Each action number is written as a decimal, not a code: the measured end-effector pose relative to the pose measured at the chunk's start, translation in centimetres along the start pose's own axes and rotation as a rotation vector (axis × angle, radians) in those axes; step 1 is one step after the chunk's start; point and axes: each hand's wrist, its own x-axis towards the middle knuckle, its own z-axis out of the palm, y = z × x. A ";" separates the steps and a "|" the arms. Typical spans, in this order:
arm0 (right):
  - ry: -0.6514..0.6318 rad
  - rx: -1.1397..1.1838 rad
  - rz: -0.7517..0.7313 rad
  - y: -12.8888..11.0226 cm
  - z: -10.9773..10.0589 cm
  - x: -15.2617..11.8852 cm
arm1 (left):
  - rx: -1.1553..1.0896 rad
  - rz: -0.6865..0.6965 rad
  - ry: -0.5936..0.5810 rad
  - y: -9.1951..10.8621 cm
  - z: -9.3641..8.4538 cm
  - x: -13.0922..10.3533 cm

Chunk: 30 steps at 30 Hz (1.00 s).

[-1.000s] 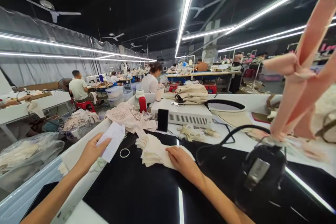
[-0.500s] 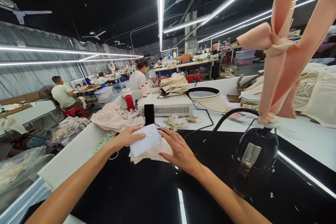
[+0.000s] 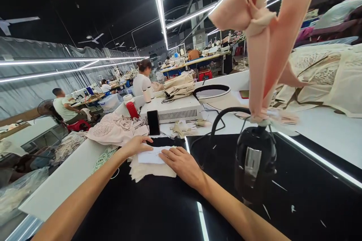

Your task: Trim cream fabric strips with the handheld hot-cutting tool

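While left hand (image 3: 137,145) touches paper (image 3: 149,157) | right hand (image 3: 183,163) atop | cream fabric (image 3: 149,170) beneath

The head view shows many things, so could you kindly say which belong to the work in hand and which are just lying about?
In hand, it seems:
white paper, under the left hand's thumb and right hand's fingertips
cream cloth pieces beneath it

Apparently lying about:
black phone
cream visor
pale green cord

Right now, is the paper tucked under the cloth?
No, the paper lies on top of the cloth, with fingers of the right hand on it.
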 end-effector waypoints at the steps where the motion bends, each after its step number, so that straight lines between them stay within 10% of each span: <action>1: -0.018 0.008 0.003 -0.1 0.2 -0.1 | 0.043 0.006 0.020 0.1 0.2 -0.1; 16: -0.338 -0.017 0.112 -2.3 -1.9 -1.3 | 0.272 0.177 0.147 -0.1 3.8 -0.9; 20: -0.386 -0.076 0.139 -2.2 -2.1 -0.9 | 0.192 0.316 0.373 -0.9 2.6 -1.5; 30: -0.159 0.028 0.109 -0.7 -0.3 -1.9 | 0.287 -0.113 0.367 -6.3 -1.5 -11.8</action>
